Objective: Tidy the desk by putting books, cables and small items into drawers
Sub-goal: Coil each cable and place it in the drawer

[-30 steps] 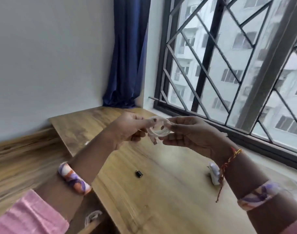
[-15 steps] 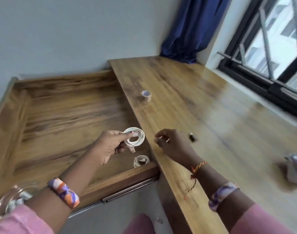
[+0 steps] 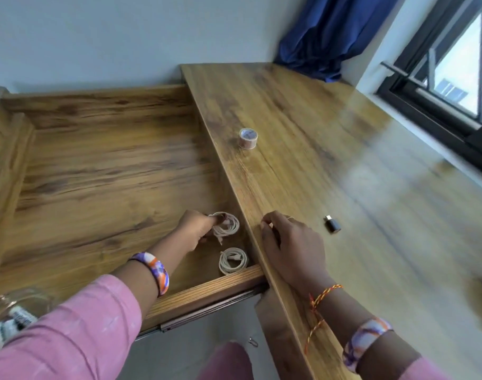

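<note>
The wooden drawer (image 3: 102, 171) stands pulled out to the left of the desk top (image 3: 330, 165). My left hand (image 3: 197, 229) is inside the drawer near its right wall, pinching a coiled white cable (image 3: 228, 227) low over the drawer floor. A second coiled white cable (image 3: 233, 260) lies on the drawer floor just in front of it, by the front corner. My right hand (image 3: 292, 248) rests on the desk's left edge with fingers curled and nothing visible in it. A small black adapter (image 3: 332, 224) lies on the desk to its right.
A small roll of tape (image 3: 248, 137) stands on the desk near the drawer side. A glass jar (image 3: 12, 316) with small items sits at the lower left. Blue curtain (image 3: 330, 31) and a barred window (image 3: 453, 78) border the desk's far side.
My left hand has carried the coiled cable from above the desk down into the drawer beside the other coil. My right hand let go of the cable and settled on the desk edge.
</note>
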The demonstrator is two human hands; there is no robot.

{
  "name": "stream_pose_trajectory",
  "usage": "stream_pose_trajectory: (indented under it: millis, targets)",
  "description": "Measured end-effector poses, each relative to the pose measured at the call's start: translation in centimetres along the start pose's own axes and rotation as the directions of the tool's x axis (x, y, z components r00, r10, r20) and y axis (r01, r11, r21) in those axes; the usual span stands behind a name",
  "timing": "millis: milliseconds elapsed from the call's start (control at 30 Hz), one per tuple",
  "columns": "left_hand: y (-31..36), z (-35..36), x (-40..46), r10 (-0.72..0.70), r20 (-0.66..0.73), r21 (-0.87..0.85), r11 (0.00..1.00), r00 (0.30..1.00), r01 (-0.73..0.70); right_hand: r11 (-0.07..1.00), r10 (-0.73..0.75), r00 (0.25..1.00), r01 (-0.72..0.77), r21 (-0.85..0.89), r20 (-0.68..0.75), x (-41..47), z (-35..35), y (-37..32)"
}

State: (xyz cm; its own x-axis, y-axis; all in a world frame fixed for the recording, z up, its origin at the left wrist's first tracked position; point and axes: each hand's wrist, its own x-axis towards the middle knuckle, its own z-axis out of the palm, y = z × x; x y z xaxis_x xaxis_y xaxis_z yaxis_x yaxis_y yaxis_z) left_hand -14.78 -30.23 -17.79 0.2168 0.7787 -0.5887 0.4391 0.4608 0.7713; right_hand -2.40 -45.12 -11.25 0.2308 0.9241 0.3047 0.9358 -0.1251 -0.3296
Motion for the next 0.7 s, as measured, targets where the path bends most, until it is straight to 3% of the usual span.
stream_pose_trajectory:
  millis: [267,400,500,600,700]
  targets:
    - [-0.6,1.1,1.4,0.023,-0.120,0.215,0.977,0.993,0.003,1.000,0.013,1.000,-0.013,0.000,-0.028,0.1,0.2,0.1]
    - [-0.5,0.6,0.9,0.066,-0.098,0.368,0.930,0.993,-0.025,1.000,0.008,0.999,-0.008,-0.007,-0.033,0.0,0.2,0.1]
    - [-0.6,-0.2,0.0,0.131,-0.049,0.426,0.900,0.990,-0.098,1.000,0.003,0.999,-0.003,-0.011,-0.041,0.1,0.4,0.1]
    - [-0.7,-1.6,-1.5,0.201,-0.088,0.449,0.882,0.976,-0.142,1.000,0.007,1.000,-0.008,-0.020,-0.018,0.0,0.4,0.1]
    - [0.1,-2.5,-4.3,0.361,-0.142,0.451,0.853,0.922,-0.264,1.000,0.014,1.000,-0.014,-0.012,0.005,0.0,0.1,0.1]
